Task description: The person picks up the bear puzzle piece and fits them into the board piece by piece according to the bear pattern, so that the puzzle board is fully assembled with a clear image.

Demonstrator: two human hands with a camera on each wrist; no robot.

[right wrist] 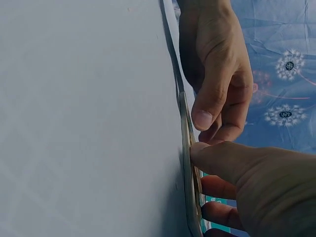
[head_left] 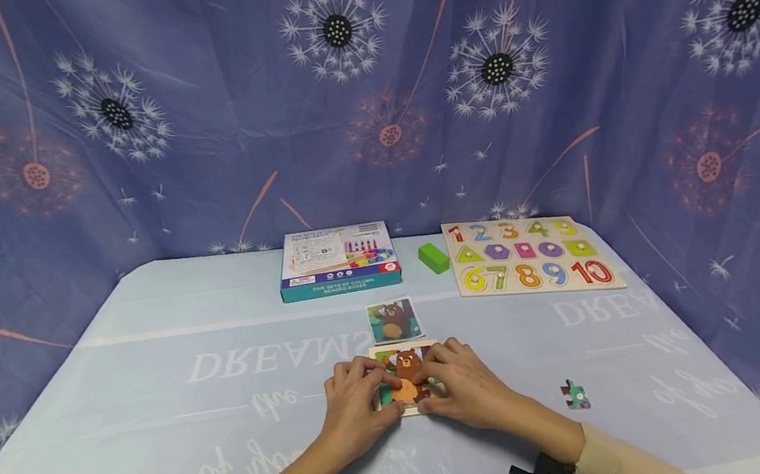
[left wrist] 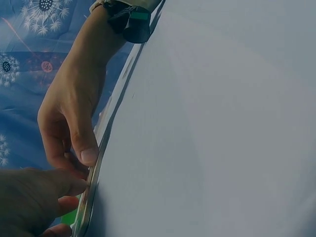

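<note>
A small wooden jigsaw puzzle (head_left: 409,391) with a brown bear picture lies on the table in front of the person, in a pale frame. From its left side the left hand (head_left: 358,406) grips it, fingertips on the picture and thumb by the near edge. On the opposite side the right hand (head_left: 470,386) holds it likewise, its bent fingers over the picture. Both wrist views show the thumbs close to the board's thin edge; the hands hide parts of the picture. Just beyond lies a matching bear card (head_left: 394,321). A loose green puzzle piece (head_left: 576,395) lies right of the right hand.
At the back stand a boxed bead set (head_left: 338,261), a green block (head_left: 433,259) and a wooden number board (head_left: 529,256). The white tablecloth (head_left: 155,398) carries faint lettering. A patterned blue curtain (head_left: 226,129) hangs behind the table.
</note>
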